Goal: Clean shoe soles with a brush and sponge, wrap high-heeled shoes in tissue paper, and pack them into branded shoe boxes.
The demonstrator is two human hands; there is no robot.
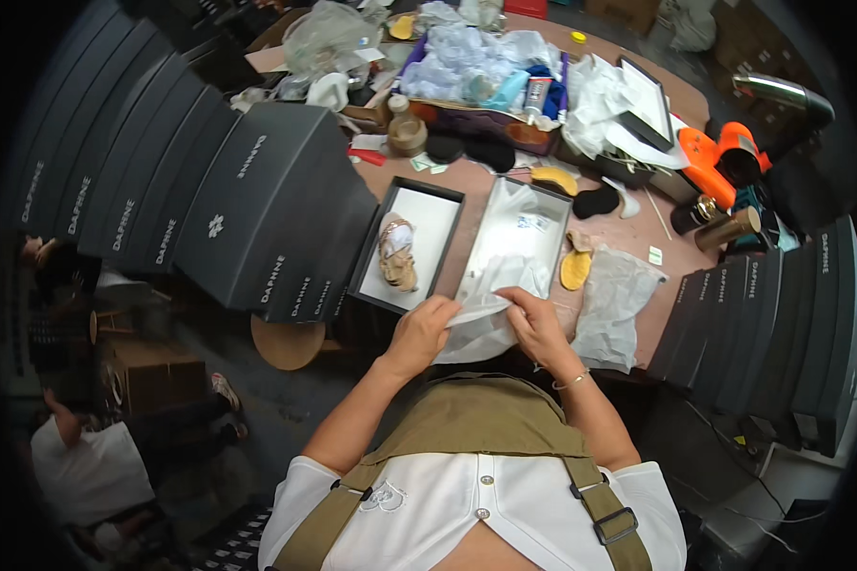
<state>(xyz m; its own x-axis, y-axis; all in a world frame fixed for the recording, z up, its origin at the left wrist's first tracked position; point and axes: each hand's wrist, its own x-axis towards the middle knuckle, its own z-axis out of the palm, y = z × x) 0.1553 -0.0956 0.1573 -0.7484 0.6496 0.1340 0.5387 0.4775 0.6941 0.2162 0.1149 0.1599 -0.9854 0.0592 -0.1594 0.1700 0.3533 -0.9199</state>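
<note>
A sheet of thin white tissue paper is stretched between my hands at the table's front edge. My left hand pinches its left side and my right hand pinches its right side, fingers closed on both. Just beyond them lies an open shoe box part with a white inside, lined with more tissue and holding small printed slips. To its left sits a dark-rimmed open box part. Inside that one rests a tan strappy shoe with white stuffing.
Dark grey shoe boxes are stacked at left, with more boxes at right. Crumpled tissue, a yellow insole, a brown bottle and an orange heat tool lie around. A seated person is at lower left.
</note>
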